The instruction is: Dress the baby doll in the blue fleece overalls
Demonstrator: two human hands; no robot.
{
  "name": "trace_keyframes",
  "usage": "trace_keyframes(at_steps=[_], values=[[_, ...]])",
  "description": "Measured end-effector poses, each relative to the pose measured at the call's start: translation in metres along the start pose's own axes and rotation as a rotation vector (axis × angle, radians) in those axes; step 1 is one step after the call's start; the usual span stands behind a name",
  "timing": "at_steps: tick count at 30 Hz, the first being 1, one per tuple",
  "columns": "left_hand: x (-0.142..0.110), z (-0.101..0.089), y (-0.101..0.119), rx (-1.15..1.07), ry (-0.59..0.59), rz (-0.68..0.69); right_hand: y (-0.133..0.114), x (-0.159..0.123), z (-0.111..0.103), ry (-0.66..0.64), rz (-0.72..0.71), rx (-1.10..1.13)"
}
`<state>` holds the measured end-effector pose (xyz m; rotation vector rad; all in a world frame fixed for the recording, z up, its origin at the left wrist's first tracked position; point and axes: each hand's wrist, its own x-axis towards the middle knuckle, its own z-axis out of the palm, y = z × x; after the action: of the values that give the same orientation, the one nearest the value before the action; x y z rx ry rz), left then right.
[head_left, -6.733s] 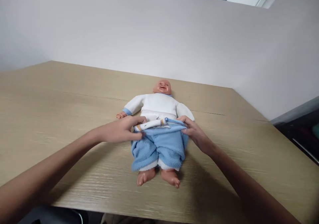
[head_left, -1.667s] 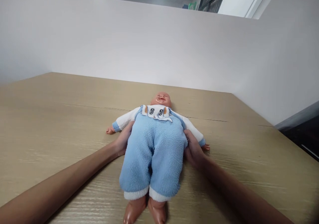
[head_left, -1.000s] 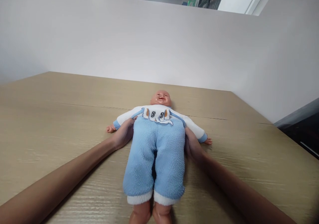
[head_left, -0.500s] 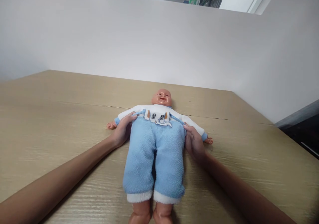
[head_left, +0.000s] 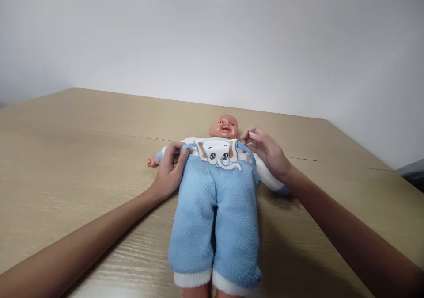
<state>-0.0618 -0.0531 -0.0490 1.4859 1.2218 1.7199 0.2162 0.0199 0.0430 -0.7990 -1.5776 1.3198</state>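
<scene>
A baby doll (head_left: 224,127) lies on its back on the wooden table (head_left: 82,147), head away from me. It wears a white top and fluffy blue dungarees (head_left: 215,214) with an elephant bib (head_left: 219,153). My left hand (head_left: 170,170) rests at the doll's left side with thumb and fingers pinched on the left blue strap (head_left: 187,147). My right hand (head_left: 266,152) is up by the doll's shoulder, fingers pinched on the end of the right strap (head_left: 247,150). The doll's feet are cut off by the bottom edge of the view.
A plain white wall (head_left: 212,46) rises just behind the table's far edge. The table's right edge (head_left: 364,152) runs diagonally, with a dark area (head_left: 412,174) beyond it.
Both hands have risen from the doll's waist to its shoulders. The right hand has drawn its strap up past the shoulder. The view has tilted down and come nearer.
</scene>
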Motion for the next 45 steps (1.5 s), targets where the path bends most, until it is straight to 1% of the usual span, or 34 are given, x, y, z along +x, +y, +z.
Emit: trace_keyframes(at_steps=[3,5,6,8,10,11,12,14,16,18,20,23,25,26,28,29,31,33,35,37,38,40,43,45], values=[[-0.002,-0.001,-0.001,0.053,0.035,0.063,-0.009,0.037,0.020,-0.120,-0.052,-0.229],[-0.004,-0.001,0.000,0.074,0.053,0.108,-0.012,0.059,0.039,-0.241,-0.119,-0.513],[-0.004,0.000,0.001,0.087,0.058,0.130,-0.012,0.070,0.049,-0.322,-0.166,-0.659],[-0.005,0.000,0.003,0.117,0.068,0.181,-0.010,0.089,0.070,-0.545,-0.284,-0.869],[-0.006,0.001,0.005,0.153,0.071,0.232,-0.005,0.107,0.089,-0.764,-0.382,-0.962],[-0.006,0.001,0.006,0.172,0.071,0.248,-0.001,0.115,0.099,-0.841,-0.410,-0.990],[-0.006,0.001,0.007,0.190,0.069,0.258,0.004,0.121,0.108,-0.892,-0.423,-1.015],[-0.006,0.001,0.008,0.215,0.067,0.261,0.015,0.131,0.125,-0.947,-0.423,-1.053],[-0.006,0.000,0.010,0.228,0.063,0.262,0.023,0.134,0.138,-0.951,-0.417,-1.095],[-0.006,0.000,0.011,0.228,0.061,0.265,0.024,0.132,0.143,-0.905,-0.448,-1.134],[-0.006,0.000,0.012,0.202,0.056,0.255,0.020,0.127,0.140,-0.847,-0.501,-1.165],[-0.006,-0.001,0.013,0.161,0.046,0.247,0.006,0.118,0.125,-0.728,-0.579,-1.137],[-0.007,-0.002,0.013,0.206,0.032,0.305,-0.001,0.112,0.110,-0.597,-0.595,-1.044],[-0.008,-0.003,0.012,0.253,0.023,0.352,-0.003,0.109,0.103,-0.538,-0.582,-0.976],[-0.011,-0.005,0.011,0.365,0.014,0.459,-0.005,0.103,0.090,-0.470,-0.518,-0.831],[-0.013,-0.006,0.010,0.418,0.023,0.510,-0.005,0.100,0.085,-0.456,-0.484,-0.768],[-0.016,-0.008,0.007,0.491,0.077,0.601,-0.005,0.093,0.078,-0.436,-0.440,-0.691],[-0.017,-0.008,0.004,0.504,0.125,0.673,-0.005,0.088,0.075,-0.414,-0.438,-0.694],[-0.017,-0.007,0.001,0.461,0.148,0.721,-0.004,0.086,0.076,-0.409,-0.470,-0.740],[-0.015,-0.004,0.000,0.359,0.154,0.743,-0.001,0.085,0.079,-0.419,-0.508,-0.787],[-0.015,-0.002,0.001,0.288,0.150,0.725,0.001,0.085,0.081,-0.426,-0.521,-0.807],[-0.014,0.001,0.004,0.139,0.138,0.612,0.004,0.084,0.083,-0.453,-0.521,-0.845],[-0.012,0.003,0.011,-0.001,0.157,0.312,0.004,0.080,0.085,-0.508,-0.463,-0.847],[-0.009,0.003,0.013,-0.067,0.184,0.108,-0.001,0.073,0.085,-0.491,-0.384,-0.795]])
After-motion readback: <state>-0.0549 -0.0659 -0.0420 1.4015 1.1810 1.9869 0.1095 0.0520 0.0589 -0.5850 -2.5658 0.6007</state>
